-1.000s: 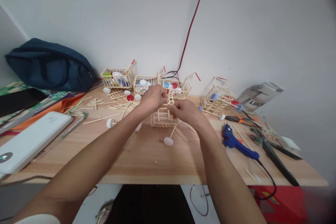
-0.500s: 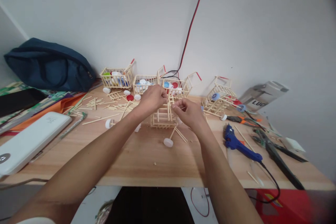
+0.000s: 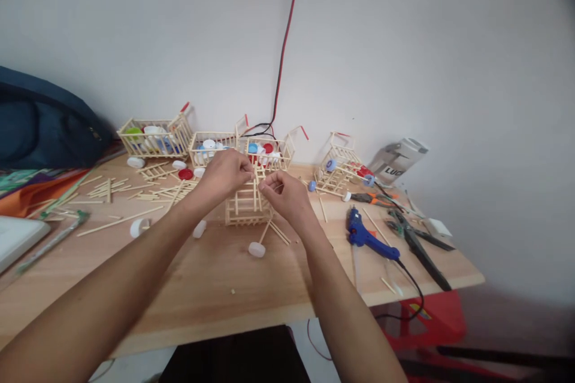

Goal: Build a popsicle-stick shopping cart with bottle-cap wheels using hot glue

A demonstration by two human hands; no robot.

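Observation:
A small cart frame (image 3: 245,206) built of thin wooden sticks stands on the wooden table (image 3: 211,275). My left hand (image 3: 224,172) is closed in a pinch on a stick at the frame's top. My right hand (image 3: 287,196) is just right of it, fingers curled and pinched at the same top edge; what it holds is too small to see. A stick with a white cap wheel (image 3: 257,249) lies in front of the frame.
Finished stick carts (image 3: 153,137) filled with bottle caps line the wall. Loose sticks (image 3: 117,188) and caps lie at left. A blue glue gun (image 3: 368,238), pliers (image 3: 372,197) and cutters (image 3: 415,245) lie at right. A dark bag (image 3: 40,125) sits far left.
The view has swung to the right, so everything sits further left in the picture. My right hand's fingers have closed in toward the frame's top; my left hand keeps its pinch.

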